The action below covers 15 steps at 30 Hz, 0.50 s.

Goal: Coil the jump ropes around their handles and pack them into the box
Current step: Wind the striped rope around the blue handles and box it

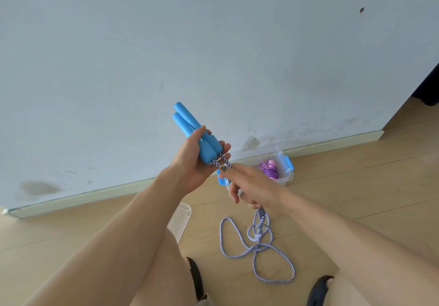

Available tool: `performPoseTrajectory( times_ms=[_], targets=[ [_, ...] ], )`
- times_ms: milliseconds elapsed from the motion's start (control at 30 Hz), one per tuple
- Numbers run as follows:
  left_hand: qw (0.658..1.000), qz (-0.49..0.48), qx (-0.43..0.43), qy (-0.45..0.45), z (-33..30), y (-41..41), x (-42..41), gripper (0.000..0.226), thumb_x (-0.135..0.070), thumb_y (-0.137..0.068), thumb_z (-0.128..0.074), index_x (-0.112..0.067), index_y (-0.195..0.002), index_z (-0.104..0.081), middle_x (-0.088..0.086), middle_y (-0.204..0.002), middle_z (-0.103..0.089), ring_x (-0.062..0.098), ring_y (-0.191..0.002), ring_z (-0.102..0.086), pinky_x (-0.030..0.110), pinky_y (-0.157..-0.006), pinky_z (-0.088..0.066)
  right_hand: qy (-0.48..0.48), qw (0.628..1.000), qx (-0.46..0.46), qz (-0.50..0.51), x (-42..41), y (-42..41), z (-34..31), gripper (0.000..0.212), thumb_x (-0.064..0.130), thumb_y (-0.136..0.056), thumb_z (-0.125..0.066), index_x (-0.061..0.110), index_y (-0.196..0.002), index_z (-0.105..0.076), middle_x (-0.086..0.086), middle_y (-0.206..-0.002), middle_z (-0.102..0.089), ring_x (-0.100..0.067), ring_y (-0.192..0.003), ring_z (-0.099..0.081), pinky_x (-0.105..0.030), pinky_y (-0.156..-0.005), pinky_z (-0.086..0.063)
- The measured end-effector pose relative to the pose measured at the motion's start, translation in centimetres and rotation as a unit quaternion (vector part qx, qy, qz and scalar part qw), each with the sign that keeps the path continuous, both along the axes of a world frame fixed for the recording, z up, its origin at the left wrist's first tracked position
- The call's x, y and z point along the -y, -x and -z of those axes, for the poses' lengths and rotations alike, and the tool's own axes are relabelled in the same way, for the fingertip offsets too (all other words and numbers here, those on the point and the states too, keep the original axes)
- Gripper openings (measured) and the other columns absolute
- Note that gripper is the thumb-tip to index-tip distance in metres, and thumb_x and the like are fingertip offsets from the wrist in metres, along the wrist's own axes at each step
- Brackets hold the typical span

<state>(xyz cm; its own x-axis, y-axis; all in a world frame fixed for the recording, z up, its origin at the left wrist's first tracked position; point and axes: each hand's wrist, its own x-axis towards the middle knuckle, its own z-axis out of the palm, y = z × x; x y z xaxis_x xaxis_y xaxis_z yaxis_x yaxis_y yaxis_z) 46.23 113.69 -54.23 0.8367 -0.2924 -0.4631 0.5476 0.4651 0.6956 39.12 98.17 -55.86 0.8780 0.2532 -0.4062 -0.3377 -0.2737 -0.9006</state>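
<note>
Left hand point(190, 160) clasping paired blue foam handles point(197, 134), right hand point(249, 187) pinching both strands of blue-white braided rope point(259, 248) at 5 o'clock; floor slack likely snagging, knotting during coiling.

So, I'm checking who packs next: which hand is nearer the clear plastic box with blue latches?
Right. The right hand overlaps the clear plastic box with blue latches at its left edge; the left hand is further left, gripping the blue foam handles.

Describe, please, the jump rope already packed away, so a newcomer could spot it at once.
Follow the wall's baseboard to the clear plastic box with blue latches on the floor. Inside lies the coiled purple jump rope with pink handles, unlike the blue-handled one.
</note>
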Motion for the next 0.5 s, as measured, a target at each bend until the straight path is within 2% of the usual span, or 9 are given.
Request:
performPoseTrajectory(
  times_ms=[67,100,133,167,200,267,333,433,500],
  targets=[
    [1.000,0.015,0.008,-0.016,0.0,0.2,0.4,0.023,-0.037,-0.099,-0.055,-0.014,-0.099,-0.050,0.020,-0.107,-0.063,0.035,-0.102,-0.070,0.048,-0.098,-0.051,-0.057,0.998,-0.026,0.004,0.0,-0.2,-0.2,0.047,0.059,-0.096,-0.050,0.015,-0.114,-0.052,-0.013,-0.084,-0.071,-0.018,-0.042,-0.042,-0.028,-0.049,-0.042],
    [0.999,0.030,0.017,-0.027,0.0,0.3,0.6,0.023,-0.038,-0.099,-0.053,-0.016,-0.098,-0.048,0.019,-0.110,-0.065,0.032,-0.101,-0.070,0.045,-0.091,-0.055,-0.106,0.993,-0.045,0.015,0.0,-0.4,-0.3,0.052,0.059,-0.096,-0.050,0.013,-0.120,-0.052,-0.015,-0.094,-0.072,-0.022,-0.047,-0.049,-0.032,-0.053,-0.048],
    [0.998,0.050,0.025,-0.041,-0.1,0.5,0.9,0.023,-0.040,-0.100,-0.050,-0.018,-0.098,-0.046,0.017,-0.113,-0.067,0.029,-0.096,-0.070,0.039,-0.077,-0.059,-0.158,0.985,-0.059,0.033,-0.1,-0.7,-0.1,0.056,0.058,-0.096,-0.049,0.011,-0.125,-0.053,-0.017,-0.100,-0.070,-0.023,-0.051,-0.053,-0.034,-0.055,-0.050],
    [0.995,0.071,0.032,-0.058,-0.2,0.7,1.3,0.023,-0.043,-0.100,-0.048,-0.020,-0.099,-0.043,0.013,-0.116,-0.069,0.026,-0.090,-0.069,0.032,-0.060,-0.056,-0.194,0.977,-0.065,0.052,-0.2,-0.8,-0.1,0.058,0.059,-0.097,-0.048,0.010,-0.127,-0.054,-0.018,-0.100,-0.067,-0.022,-0.052,-0.052,-0.033,-0.053,-0.049],
    [0.992,0.091,0.038,-0.079,-0.2,1.0,1.6,0.022,-0.045,-0.100,-0.046,-0.023,-0.100,-0.042,0.010,-0.118,-0.071,0.025,-0.087,-0.067,0.026,-0.052,-0.050,-0.198,0.976,-0.063,0.070,-0.3,-0.8,0.0,0.059,0.061,-0.097,-0.045,0.010,-0.126,-0.055,-0.017,-0.095,-0.065,-0.019,-0.049,-0.048,-0.030,-0.048,-0.044],
    [0.984,0.124,0.055,-0.119,-0.2,1.5,2.2,0.024,-0.048,-0.100,-0.045,-0.025,-0.100,-0.044,0.007,-0.118,-0.072,0.024,-0.089,-0.063,0.026,-0.057,-0.045,-0.125,0.986,-0.037,0.099,-0.6,-0.7,0.0,0.056,0.064,-0.098,-0.038,0.015,-0.116,-0.058,-0.012,-0.077,-0.063,-0.013,-0.040,-0.035,-0.025,-0.040,-0.030],
    [0.974,0.143,0.083,-0.155,0.1,1.8,2.6,0.025,-0.050,-0.099,-0.048,-0.025,-0.099,-0.047,0.009,-0.117,-0.072,0.024,-0.085,-0.058,0.029,-0.063,-0.038,-0.089,0.987,-0.014,0.130,-0.6,-0.7,0.4,0.055,0.064,-0.098,-0.035,0.015,-0.107,-0.059,-0.010,-0.073,-0.060,-0.011,-0.036,-0.024,-0.022,-0.039,-0.020],
    [0.966,0.145,0.125,-0.175,0.3,1.8,2.7,0.028,-0.051,-0.097,-0.052,-0.023,-0.103,-0.056,0.015,-0.112,-0.066,0.024,-0.085,-0.057,0.030,-0.067,-0.045,-0.130,0.972,-0.017,0.196,0.2,-1.1,0.8,0.057,0.058,-0.099,-0.040,0.007,-0.113,-0.061,-0.007,-0.070,-0.060,-0.011,-0.037,-0.020,-0.021,-0.038,-0.016],
    [0.964,0.141,0.148,-0.170,0.5,1.9,2.4,0.034,-0.050,-0.097,-0.052,-0.019,-0.111,-0.059,0.009,-0.111,-0.067,0.023,-0.094,-0.066,0.032,-0.081,-0.053,-0.156,0.963,-0.035,0.219,0.7,-1.3,0.4,0.050,0.054,-0.101,-0.042,0.011,-0.115,-0.062,-0.003,-0.066,-0.059,-0.010,-0.039,-0.017,-0.021,-0.037,-0.015]
  ],
)
